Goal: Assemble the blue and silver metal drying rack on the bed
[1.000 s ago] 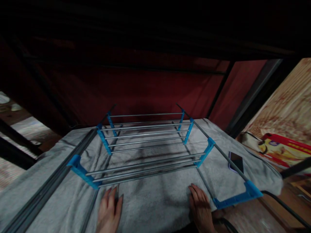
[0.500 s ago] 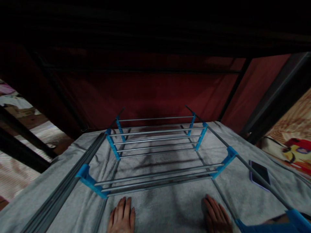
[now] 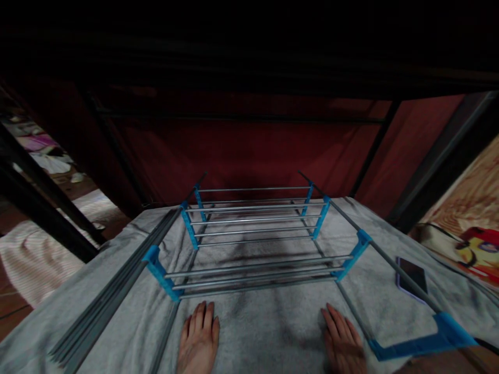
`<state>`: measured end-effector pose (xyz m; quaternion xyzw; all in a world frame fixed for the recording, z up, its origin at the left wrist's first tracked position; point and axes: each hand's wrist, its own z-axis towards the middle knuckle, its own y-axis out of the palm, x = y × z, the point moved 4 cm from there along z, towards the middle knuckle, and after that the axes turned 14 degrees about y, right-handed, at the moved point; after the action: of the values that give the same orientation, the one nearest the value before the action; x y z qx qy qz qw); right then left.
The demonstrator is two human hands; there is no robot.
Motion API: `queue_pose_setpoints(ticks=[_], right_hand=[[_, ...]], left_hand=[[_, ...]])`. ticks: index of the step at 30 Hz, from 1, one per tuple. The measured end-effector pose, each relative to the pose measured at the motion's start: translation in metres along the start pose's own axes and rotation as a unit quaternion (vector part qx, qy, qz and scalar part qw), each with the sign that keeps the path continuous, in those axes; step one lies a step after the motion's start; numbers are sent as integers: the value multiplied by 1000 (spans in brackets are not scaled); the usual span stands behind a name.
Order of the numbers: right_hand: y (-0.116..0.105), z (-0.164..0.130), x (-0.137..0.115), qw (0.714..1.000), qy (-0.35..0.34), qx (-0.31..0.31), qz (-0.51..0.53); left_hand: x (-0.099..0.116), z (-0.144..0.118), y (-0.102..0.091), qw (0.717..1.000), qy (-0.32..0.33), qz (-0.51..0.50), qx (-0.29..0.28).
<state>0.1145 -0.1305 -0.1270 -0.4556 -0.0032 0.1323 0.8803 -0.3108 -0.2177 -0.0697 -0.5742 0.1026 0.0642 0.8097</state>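
Observation:
My left hand (image 3: 198, 337) lies flat on the grey blanket, fingers stretched out and holding nothing. It is just in front of the near rails and right of a lower tube. Flat on the blanket too, my right hand (image 3: 343, 340) is empty, beside the right lower tube (image 3: 353, 314). Ahead of both hands stands a partly assembled rack of metal tubes (image 3: 257, 270) joined by blue plastic brackets (image 3: 159, 272). A longer blue bracket (image 3: 424, 343) sits at its near right end. Several loose grey tubes (image 3: 105, 296) lie bundled along the left side.
A phone (image 3: 412, 279) lies on the blanket (image 3: 249, 337) at the right, partly behind a tube. Dark metal posts (image 3: 47, 208) and a red panel (image 3: 249, 145) surround the space. Striped cloth (image 3: 42, 254) is at the left, a colourful printed item (image 3: 481, 252) at the right.
The view has shifted slightly, so the rack's left side and the loose tubes appear farther right and higher. Both hands stay flat on the blanket.

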Motion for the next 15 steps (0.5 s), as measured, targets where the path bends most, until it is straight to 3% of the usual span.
queue_pose_setpoints(ticks=[4, 15], right_hand=[[0, 2, -4, 999, -2, -34, 1], [-11, 8, -14, 996, 37, -81, -1]], left_hand=[[3, 2, -4, 1000, 21, 6, -7], [3, 7, -14, 1000, -18, -22, 9]])
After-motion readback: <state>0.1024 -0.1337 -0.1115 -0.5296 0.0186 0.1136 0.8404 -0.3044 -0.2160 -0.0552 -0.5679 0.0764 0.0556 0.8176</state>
